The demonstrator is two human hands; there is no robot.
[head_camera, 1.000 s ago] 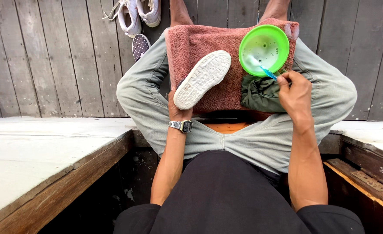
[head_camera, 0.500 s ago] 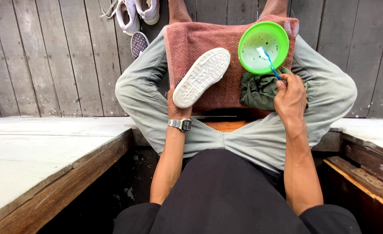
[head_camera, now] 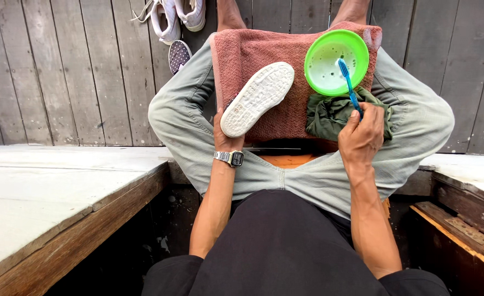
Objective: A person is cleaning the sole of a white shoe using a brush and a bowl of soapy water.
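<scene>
Gripped in the right hand (head_camera: 361,137) is a blue toothbrush (head_camera: 349,87), fingers wrapped round the lower end of the handle, and its bristle end is dipped into a bright green bowl (head_camera: 336,62) that's got a bit of whitish liquid in the bottom. Over on the other side, a white shoe (head_camera: 257,98) is held up by the left hand (head_camera: 226,137), sole facing the camera, heel end down by the palm and toe pointing up and to the right; most of that hand is hidden behind the shoe, so only the closed grip at the heel can be made out. A silver watch (head_camera: 230,158) is worn on the left wrist. All of it is happening over a pinkish-red towel (head_camera: 286,66) that's spread across the lap, with the bowl sitting on its upper right corner and a crumpled dark green cloth (head_camera: 329,115) bunched just below the bowl, right beside the brush hand. Grey-green trousers (head_camera: 308,175) and a black top (head_camera: 291,246) can be seen, knees spread wide. Up at the top left on the grey plank floor (head_camera: 61,71), a pair of white sneakers (head_camera: 176,13) and a dotted insole (head_camera: 179,55) are lying well apart from the hands. Pale wooden ledges (head_camera: 50,181) are seen on both sides.
</scene>
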